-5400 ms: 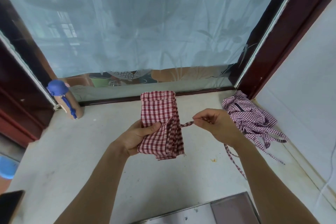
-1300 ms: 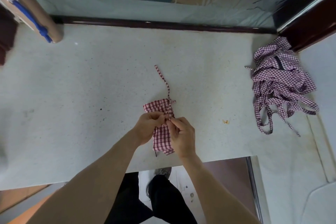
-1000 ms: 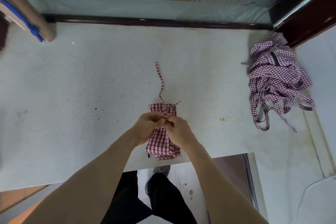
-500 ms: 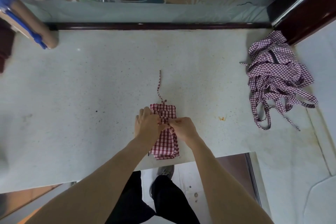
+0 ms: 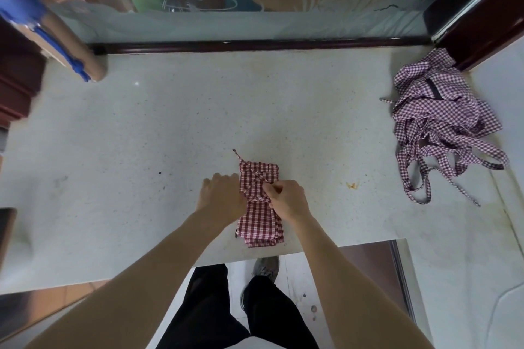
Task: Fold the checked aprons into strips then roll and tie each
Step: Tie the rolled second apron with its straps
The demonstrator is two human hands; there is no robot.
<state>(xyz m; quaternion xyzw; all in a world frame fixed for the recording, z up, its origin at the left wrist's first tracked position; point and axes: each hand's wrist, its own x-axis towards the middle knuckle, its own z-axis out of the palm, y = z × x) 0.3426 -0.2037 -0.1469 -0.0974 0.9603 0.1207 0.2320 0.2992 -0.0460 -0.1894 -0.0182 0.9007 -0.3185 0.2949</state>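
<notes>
A red-and-white checked apron bundle (image 5: 259,221) lies folded near the front edge of the pale stone counter (image 5: 170,136), with its strap wrapped across its middle. My left hand (image 5: 219,195) rests against the bundle's left side, fingers curled onto its edge. My right hand (image 5: 286,200) pinches the strap at the wrap on the bundle's right side. A short strap end (image 5: 237,154) sticks out past the far edge of the bundle. A second, purple-checked apron (image 5: 436,119) lies crumpled at the right, straps trailing toward me.
A tan bottle with a blue cap and strap (image 5: 61,37) stands at the back left. A dark wooden frame (image 5: 255,47) and a glass panel close off the back. A small orange crumb (image 5: 351,185) lies right of the bundle. My legs show below the counter edge.
The loose strap reaching away from the bundle has grown much shorter as it was pulled in. My hands have moved apart to the bundle's two sides.
</notes>
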